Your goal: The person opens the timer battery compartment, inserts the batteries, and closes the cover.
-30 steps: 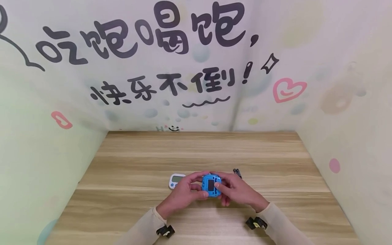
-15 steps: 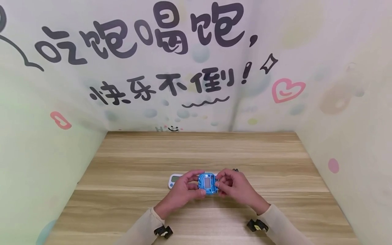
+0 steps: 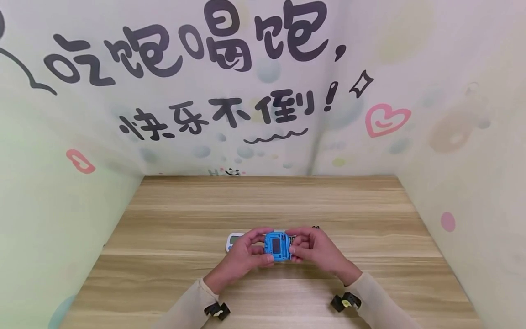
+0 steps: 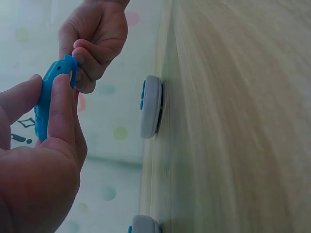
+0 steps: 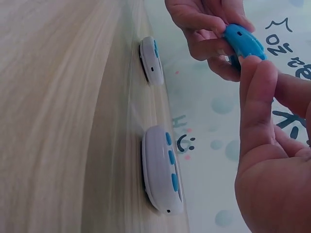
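A small blue timer [image 3: 276,246], with a dark rectangle on the side facing up, is held above the table between both hands. My left hand [image 3: 242,253] grips its left side, thumb on the near edge and fingers on the far edge. At the right edge, my right hand [image 3: 318,250] pinches it between thumb and fingers. From the left wrist, a thin blue flap [image 4: 71,67] stands out from the timer's body right at the right fingertips. The right wrist view shows the blue casing [image 5: 243,41] edge-on, its underside partly covered by fingers.
A white timer [image 3: 233,238] with a grey screen lies on the table [image 3: 185,269] behind my left hand. Another white timer [image 5: 163,170] with blue buttons shows in the right wrist view. Small black batteries [image 3: 315,227] lie beyond my right hand, mostly hidden. Walls enclose the table's back and sides.
The blue timer has shifted slightly left and changed tilt. My right thumb has slid from its upper face to the right edge; the left hand keeps its grip.
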{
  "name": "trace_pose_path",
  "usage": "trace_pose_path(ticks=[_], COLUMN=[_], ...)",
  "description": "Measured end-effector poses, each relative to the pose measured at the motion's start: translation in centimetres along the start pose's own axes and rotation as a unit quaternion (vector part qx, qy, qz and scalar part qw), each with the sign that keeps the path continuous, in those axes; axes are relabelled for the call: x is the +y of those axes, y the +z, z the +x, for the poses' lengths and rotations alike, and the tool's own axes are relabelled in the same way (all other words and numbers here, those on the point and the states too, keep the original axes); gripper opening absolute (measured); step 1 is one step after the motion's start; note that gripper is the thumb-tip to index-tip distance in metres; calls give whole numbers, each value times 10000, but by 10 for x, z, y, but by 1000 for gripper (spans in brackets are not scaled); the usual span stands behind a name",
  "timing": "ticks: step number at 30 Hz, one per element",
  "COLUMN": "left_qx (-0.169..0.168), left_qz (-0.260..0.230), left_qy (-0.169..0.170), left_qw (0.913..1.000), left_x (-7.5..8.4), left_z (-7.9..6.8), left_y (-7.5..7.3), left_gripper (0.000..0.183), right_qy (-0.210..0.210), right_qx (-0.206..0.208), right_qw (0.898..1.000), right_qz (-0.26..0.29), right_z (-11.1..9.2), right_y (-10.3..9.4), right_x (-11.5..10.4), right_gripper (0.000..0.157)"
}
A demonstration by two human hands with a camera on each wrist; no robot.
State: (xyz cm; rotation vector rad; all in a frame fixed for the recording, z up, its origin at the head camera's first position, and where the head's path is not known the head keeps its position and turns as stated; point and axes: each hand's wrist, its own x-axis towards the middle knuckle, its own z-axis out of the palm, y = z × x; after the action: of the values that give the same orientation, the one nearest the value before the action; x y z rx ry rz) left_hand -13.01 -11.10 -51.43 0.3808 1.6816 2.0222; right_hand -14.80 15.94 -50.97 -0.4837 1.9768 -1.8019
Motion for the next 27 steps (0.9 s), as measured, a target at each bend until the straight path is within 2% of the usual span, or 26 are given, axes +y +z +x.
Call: trace_pose_path(ticks=[6,9,16,27], left_qx=[-64,-47,248,388], left_qz=[39,82,285,376], left_qy=[36,17,-105,-112], left_qw=[10000,10000,9992,9985], left_x=[1,1,2,3], left_z=[0,1,2,0], left_y=[-1,0,-2,-10], left_gripper=[75,74,74,71], right_qy=[-38,12,-10,339], right_qx=[26,61,-45,-474], right_qw=[9997,9996,9997,9903], right_qz=[-239,-271,-245,-1259], right_z=[1,0,-4,-22], right_y=[-1,-3,-7,-20], right_x=[0,-1,1,17], right_gripper=[32,32,35,27])
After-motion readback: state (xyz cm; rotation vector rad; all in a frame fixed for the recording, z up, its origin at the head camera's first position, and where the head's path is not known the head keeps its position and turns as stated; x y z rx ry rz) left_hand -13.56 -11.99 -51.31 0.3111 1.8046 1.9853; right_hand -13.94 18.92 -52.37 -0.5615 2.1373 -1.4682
